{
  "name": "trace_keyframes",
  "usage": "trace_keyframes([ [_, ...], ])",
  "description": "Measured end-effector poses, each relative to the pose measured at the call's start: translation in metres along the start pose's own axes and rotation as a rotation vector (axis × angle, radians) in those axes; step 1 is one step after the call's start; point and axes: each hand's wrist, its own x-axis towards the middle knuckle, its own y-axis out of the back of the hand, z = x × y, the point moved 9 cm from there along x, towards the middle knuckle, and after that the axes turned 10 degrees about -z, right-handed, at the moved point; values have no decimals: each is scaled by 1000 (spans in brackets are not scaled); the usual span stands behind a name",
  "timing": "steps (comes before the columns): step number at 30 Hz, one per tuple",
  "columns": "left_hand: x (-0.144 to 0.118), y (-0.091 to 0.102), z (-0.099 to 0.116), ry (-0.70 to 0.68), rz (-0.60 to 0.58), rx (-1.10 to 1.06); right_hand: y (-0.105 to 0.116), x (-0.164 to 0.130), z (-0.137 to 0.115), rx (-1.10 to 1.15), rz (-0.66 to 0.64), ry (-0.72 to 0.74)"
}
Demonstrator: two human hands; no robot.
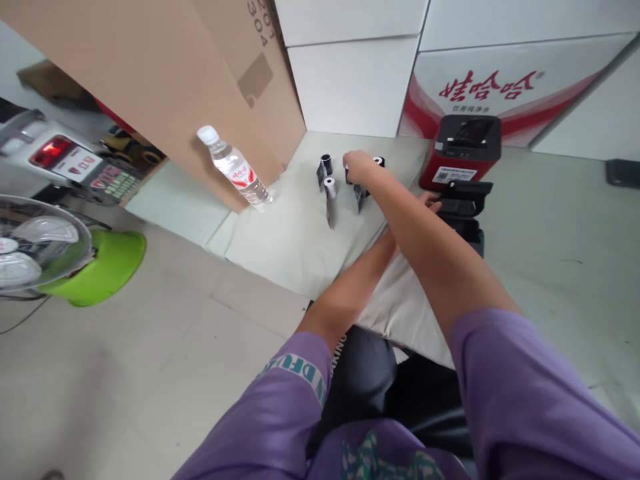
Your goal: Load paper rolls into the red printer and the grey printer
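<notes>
My arms cross, the right forearm over the left. My right hand (361,167) reaches to the left, its fingers closed on a small paper roll with a dark outside, mostly hidden under them. Beside it stand another dark paper roll (326,163), a white-ended paper roll (329,187) with its dark tail trailing on the table, and a roll (379,161) partly behind my hand. My left hand (431,201), largely covered by the right forearm, has its fingers on the left side of a black receipt printer (463,207), whose lid is raised.
A red and black box-shaped device (461,152) stands behind the printer. A water bottle (237,170) stands at the left by a large cardboard box (225,80). White cartons (350,87) line the back. A dark object (623,173) lies far right. A green basin-like thing (107,267) is lower left.
</notes>
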Motion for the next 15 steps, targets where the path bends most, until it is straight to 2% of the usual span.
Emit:
trace_keyframes([
  [3,1,0,-3,36,-2,-44,0,4,3,41,70,95],
  [5,-1,0,-1,54,-8,-58,5,0,-5,65,112,190],
  [9,-17,10,19,28,32,-88,-13,-12,-34,-12,-26,282],
  [11,-24,15,27,19,43,-74,-18,-21,-49,-30,-22,308],
  [13,-25,16,28,29,34,-56,-15,-33,-59,57,25,362],
  [15,-21,15,22,27,35,-55,-3,-49,-60,294,85,423],
])
